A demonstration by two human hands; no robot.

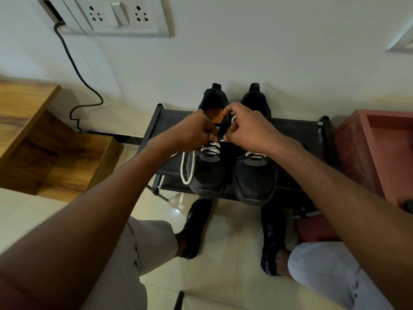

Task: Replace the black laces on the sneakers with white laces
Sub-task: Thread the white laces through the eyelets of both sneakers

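Sneakers, pair, relacing: my view from above.
My left hand (196,130) and right hand (245,128) pinch the white lace (187,168) with curled fingers over the left sneaker (207,171); right sneaker (257,177) beside it, toes at the rack's (308,130) near edge.

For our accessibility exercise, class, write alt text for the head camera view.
Seen from above, a person's left hand and right hand thread a white lace through the left black sneaker. It stands beside the right black sneaker on a low black shoe rack against a wall.
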